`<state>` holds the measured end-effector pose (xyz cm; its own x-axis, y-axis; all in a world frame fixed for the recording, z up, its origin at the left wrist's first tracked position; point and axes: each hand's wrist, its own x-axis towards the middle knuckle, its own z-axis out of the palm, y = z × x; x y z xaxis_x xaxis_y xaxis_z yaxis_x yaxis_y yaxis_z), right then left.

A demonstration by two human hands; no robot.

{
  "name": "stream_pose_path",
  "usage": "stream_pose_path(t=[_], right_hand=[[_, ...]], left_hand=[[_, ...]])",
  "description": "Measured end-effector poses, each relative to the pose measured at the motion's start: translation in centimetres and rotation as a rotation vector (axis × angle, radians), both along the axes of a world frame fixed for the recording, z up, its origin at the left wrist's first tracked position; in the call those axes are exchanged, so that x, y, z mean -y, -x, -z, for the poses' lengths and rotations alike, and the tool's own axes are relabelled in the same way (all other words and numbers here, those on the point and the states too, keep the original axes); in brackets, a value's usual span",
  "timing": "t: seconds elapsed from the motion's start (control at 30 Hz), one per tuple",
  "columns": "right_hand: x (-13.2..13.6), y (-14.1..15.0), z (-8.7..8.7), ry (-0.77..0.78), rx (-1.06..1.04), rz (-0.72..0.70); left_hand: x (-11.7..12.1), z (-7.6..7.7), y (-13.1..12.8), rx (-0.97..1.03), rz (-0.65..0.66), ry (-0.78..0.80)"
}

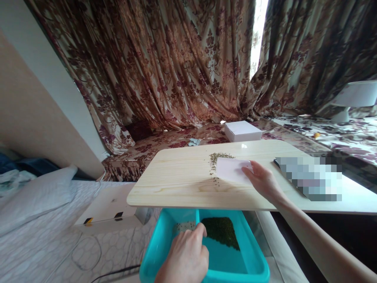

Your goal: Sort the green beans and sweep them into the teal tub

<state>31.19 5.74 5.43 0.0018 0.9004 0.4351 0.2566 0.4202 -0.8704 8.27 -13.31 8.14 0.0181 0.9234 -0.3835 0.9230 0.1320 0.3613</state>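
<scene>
1. Floral brown curtains (176,67) hang behind the wooden tabletop (182,184).
2. Daylight shows through the curtain gap (259,35).
3. A white box (242,131) sits beyond the tabletop.
4. A pillow (32,196) lies left.

card (231,169) lay on table (176,184), right hand (263,181) on its right edge | scattered seeds (215,160) just left of and behind card | tub (250,255) below table's near edge, seed pile (222,232) inside | left hand (185,257) at tub's near left | box (242,130) behind table
</scene>
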Motion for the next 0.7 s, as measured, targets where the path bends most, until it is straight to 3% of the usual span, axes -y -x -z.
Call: stream_pose_path(t=[0.23,0.4,0.7], right_hand=[[0.4,0.0,-0.2,-0.034,-0.043,-0.098],[0.2,0.0,-0.2,-0.020,-0.045,-0.059],[1.6,-0.3,-1.1,0.002,-0.013,-0.133]], left_hand=[[0.0,0.2,-0.1,0.005,0.006,0.005],[0.1,0.1,-0.3,0.020,0.008,-0.001],[0.0,0.1,-0.3,0.012,0.017,0.003]])
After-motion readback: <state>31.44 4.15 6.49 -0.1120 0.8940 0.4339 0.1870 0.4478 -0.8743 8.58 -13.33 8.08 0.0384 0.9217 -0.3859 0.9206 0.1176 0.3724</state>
